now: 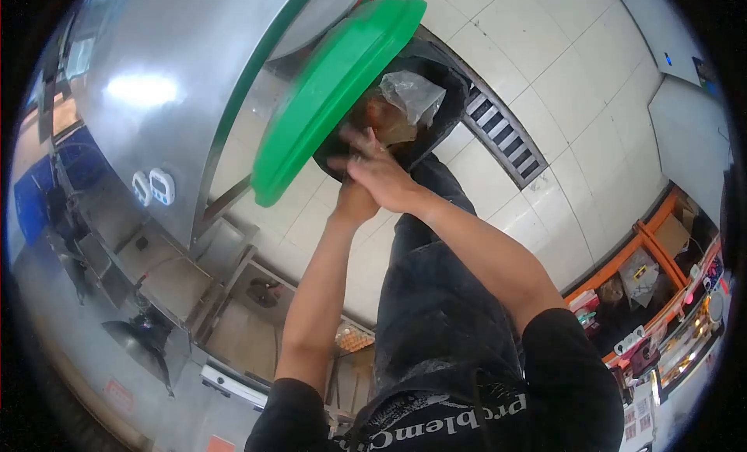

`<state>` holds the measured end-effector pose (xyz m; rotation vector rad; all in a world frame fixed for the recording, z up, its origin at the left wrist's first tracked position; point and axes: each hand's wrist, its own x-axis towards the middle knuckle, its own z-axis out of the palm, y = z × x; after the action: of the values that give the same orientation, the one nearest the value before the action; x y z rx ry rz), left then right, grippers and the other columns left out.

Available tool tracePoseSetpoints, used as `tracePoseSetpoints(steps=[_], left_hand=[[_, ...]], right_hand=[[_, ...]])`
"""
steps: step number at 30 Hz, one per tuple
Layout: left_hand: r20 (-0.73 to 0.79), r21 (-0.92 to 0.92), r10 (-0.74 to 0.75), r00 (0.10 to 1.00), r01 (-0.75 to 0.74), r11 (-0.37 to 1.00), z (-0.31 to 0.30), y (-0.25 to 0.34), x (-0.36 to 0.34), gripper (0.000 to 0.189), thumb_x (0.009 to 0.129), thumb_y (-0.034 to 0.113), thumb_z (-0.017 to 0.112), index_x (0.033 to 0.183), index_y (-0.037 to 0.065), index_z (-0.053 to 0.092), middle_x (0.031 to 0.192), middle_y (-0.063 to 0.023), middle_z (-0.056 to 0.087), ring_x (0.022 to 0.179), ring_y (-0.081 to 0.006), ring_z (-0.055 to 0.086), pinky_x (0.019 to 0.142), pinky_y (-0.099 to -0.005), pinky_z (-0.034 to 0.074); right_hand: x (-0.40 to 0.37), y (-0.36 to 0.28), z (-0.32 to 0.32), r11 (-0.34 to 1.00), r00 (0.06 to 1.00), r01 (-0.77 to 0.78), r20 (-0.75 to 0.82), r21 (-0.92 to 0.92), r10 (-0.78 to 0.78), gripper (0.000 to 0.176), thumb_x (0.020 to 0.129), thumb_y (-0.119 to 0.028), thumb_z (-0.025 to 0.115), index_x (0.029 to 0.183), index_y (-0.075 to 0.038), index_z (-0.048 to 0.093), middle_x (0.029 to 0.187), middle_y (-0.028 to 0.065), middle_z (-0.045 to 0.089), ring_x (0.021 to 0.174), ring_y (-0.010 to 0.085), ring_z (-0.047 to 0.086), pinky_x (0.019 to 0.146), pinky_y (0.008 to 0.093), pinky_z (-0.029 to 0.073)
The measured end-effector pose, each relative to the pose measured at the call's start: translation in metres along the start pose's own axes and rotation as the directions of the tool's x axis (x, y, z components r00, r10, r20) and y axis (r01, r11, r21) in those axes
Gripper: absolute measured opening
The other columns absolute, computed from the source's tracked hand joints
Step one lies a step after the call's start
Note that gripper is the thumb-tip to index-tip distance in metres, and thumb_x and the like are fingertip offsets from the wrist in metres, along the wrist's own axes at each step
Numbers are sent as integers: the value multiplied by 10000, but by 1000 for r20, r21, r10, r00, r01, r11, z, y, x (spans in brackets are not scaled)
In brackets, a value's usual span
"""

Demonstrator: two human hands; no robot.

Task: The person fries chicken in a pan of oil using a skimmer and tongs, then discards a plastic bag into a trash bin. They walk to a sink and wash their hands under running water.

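Both my hands are together over a black-lined bin (pixel 447 71), near its lower edge. My right hand (pixel 381 176) lies across my left hand (pixel 356 197), with its fingers blurred and apart. Most of the left hand's fingers are hidden or smeared. No object shows in the right hand. A green lid (pixel 331 94) is tilted up on the bin's left side, close to my fingertips. Inside the bin, a crumpled clear plastic bag (pixel 414 94) lies on top of other waste.
A steel counter (pixel 179 55) with two white timers (pixel 161 186) is at the left. A floor drain grate (pixel 506 137) runs right of the bin. Orange shelving (pixel 650 254) stands at the right, and steel equipment (pixel 167 277) at the lower left.
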<state>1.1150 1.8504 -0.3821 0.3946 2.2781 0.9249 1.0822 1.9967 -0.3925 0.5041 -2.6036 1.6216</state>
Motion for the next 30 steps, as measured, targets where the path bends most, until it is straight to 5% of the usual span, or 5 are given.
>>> tracePoseSetpoints(steps=[3,9,12,15,30], left_hand=[[-99,332,135,986,-95,938,-37,78,-15,841,806,-13,628,1587,28,319,1673,-242,202,1559,-414,175,1240,-551,205],[-3,597,44,999,-33,802,-40,89,-41,950,741,-1,649,1610,58,268,1696,-199,158,1562,-424,153,1258,-590,129],[-90,642,152,984,-59,765,-36,103,-44,798,819,43,619,1573,60,359,1646,-184,315,1550,-356,243,1246,-558,198],[-4,692,197,980,-140,708,-53,152,-49,711,849,88,609,1533,49,418,1623,-147,375,1531,-313,303,1240,-549,218],[419,337,-691,589,606,720,64,121,-117,625,939,423,627,1418,30,542,1445,-211,572,1371,-353,518,1152,-417,408]], right_hand=[[0,11,-32,645,668,-740,319,191,672,470,1065,-348,354,1273,-48,650,1335,299,603,1351,463,479,1129,477,389],[15,-24,-75,897,914,-399,1,189,406,401,967,-238,553,1261,25,629,1221,292,643,1184,453,562,1053,522,418],[10,-57,-104,941,920,337,218,-21,-325,373,948,-232,606,1244,-9,652,1268,233,642,1195,394,579,995,538,432],[-17,13,-116,857,871,-137,352,-497,343,418,938,-234,626,1304,-32,639,1329,234,609,1258,407,547,1042,522,416],[90,7,-575,631,995,9,66,-776,68,755,861,-196,695,1554,-322,422,1668,12,305,1540,323,261,1188,702,241]])
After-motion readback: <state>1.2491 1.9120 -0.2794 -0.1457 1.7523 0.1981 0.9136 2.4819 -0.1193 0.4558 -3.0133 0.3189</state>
